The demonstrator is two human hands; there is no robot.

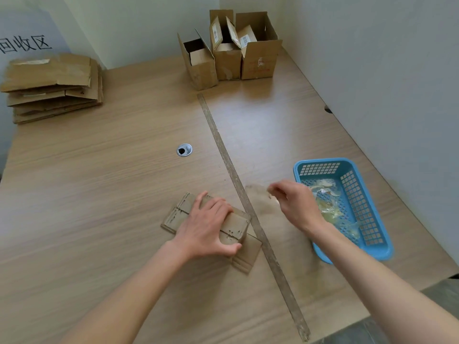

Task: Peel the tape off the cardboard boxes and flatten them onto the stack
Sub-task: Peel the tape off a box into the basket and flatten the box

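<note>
Wood-grain table (pixel 99 184) in pale-walled corner; blue basket (pixel 372 247) right.

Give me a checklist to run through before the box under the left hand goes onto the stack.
1. Box held: ok. The left hand grips the small box near the table's front.
2. Box flat: not ok. It still stands up as a block under the hand, with its end flaps spread on the table.
3. Tape off the box: cannot tell. Its top is covered by the hand.
4. Right hand free: cannot tell. The right hand has its fingers pinched together beside the blue basket; whether they hold tape is blurred.
5. Stack ready: ok. The stack of flattened boxes lies at the far left corner.
</note>
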